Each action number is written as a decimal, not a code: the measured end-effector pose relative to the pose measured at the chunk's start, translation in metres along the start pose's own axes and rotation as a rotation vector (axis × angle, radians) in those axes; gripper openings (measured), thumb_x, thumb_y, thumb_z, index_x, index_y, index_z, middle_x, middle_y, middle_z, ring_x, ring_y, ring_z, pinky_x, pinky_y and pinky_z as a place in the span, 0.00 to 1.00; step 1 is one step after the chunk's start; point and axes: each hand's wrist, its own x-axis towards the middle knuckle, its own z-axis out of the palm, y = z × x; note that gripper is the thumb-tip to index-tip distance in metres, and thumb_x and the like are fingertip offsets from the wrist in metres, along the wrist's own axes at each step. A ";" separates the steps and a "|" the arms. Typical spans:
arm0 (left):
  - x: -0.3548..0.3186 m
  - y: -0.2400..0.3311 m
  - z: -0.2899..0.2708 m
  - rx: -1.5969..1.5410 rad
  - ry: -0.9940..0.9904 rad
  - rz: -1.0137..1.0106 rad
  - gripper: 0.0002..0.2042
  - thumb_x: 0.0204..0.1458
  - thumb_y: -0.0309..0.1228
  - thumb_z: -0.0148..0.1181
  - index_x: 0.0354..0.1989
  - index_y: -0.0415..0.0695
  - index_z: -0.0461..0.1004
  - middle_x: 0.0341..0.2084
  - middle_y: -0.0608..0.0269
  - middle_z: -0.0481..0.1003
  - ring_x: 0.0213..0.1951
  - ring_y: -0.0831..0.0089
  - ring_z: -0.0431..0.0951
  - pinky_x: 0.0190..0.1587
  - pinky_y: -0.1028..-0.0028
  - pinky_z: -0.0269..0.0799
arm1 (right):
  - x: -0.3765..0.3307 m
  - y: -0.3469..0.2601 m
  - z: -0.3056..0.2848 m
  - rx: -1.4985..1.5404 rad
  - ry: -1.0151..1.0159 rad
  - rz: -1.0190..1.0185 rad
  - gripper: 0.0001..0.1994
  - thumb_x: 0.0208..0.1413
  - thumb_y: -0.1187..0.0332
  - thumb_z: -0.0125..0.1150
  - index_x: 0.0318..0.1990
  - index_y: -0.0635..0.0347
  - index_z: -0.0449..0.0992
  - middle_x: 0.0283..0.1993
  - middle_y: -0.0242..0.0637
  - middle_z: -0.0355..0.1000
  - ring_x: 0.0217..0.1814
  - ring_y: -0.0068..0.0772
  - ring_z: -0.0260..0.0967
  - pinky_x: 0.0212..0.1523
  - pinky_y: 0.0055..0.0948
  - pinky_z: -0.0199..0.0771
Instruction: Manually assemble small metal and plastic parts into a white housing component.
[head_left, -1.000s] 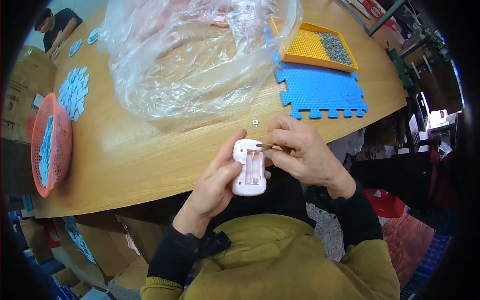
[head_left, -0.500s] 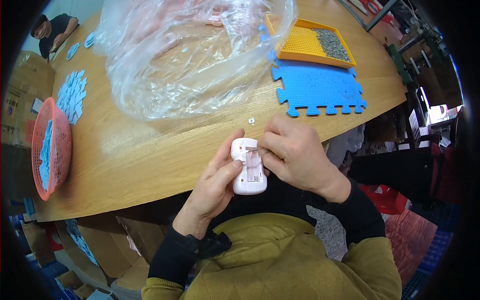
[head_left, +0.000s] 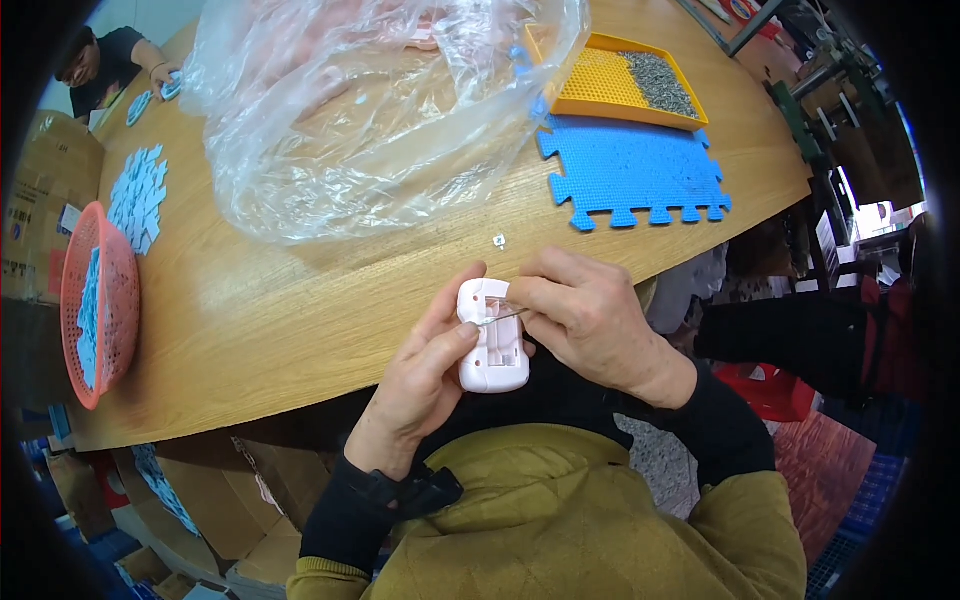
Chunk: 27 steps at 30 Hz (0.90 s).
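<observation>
Plastic casing [head_left: 492, 340] held between both hands just off the near edge of the worktop [head_left: 300, 310].

Its long axis runs near to far; the left hand [head_left: 425, 375] is clasped on its left side, while a thin metal piece [head_left: 505, 316] is pinched by the right hand [head_left: 590, 320] and laid across its far end. Farther off, a small loose part [head_left: 498, 240] lies on the wood.

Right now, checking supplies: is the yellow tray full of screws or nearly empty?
Partly full. The yellow tray holds a grey pile of small parts at its right end; the rest shows bare mesh.
</observation>
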 end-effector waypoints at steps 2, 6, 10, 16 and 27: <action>0.000 0.001 -0.005 -0.001 -0.036 -0.011 0.29 0.57 0.28 0.45 0.68 0.40 0.44 0.50 0.46 0.67 0.47 0.54 0.75 0.49 0.59 0.74 | -0.003 0.003 0.001 0.101 -0.002 0.062 0.05 0.43 0.74 0.62 0.29 0.60 0.74 0.28 0.36 0.66 0.28 0.37 0.69 0.27 0.33 0.70; 0.001 0.003 -0.005 0.017 -0.080 -0.013 0.31 0.57 0.32 0.49 0.68 0.41 0.45 0.48 0.44 0.69 0.44 0.49 0.76 0.44 0.54 0.77 | -0.003 0.003 -0.001 0.318 -0.043 0.207 0.05 0.44 0.79 0.61 0.31 0.64 0.74 0.29 0.36 0.67 0.27 0.30 0.67 0.26 0.26 0.65; 0.002 0.007 -0.002 0.029 -0.090 -0.023 0.31 0.57 0.32 0.49 0.68 0.41 0.45 0.48 0.44 0.69 0.44 0.50 0.76 0.44 0.55 0.77 | -0.002 0.004 -0.003 0.301 -0.039 0.186 0.04 0.45 0.79 0.61 0.30 0.65 0.74 0.28 0.36 0.66 0.27 0.29 0.66 0.25 0.26 0.64; 0.002 0.015 -0.003 -0.033 -0.162 -0.055 0.29 0.58 0.27 0.43 0.68 0.40 0.44 0.50 0.47 0.69 0.45 0.55 0.76 0.49 0.64 0.73 | 0.003 0.006 -0.010 0.219 -0.054 0.112 0.06 0.43 0.79 0.62 0.31 0.63 0.74 0.29 0.37 0.67 0.27 0.33 0.68 0.26 0.28 0.66; 0.002 0.015 0.002 -0.052 -0.108 -0.044 0.29 0.58 0.27 0.45 0.68 0.40 0.46 0.49 0.47 0.70 0.44 0.54 0.76 0.48 0.60 0.73 | -0.001 0.003 -0.011 0.011 0.041 -0.084 0.09 0.41 0.72 0.63 0.34 0.57 0.74 0.30 0.34 0.69 0.30 0.36 0.71 0.27 0.33 0.71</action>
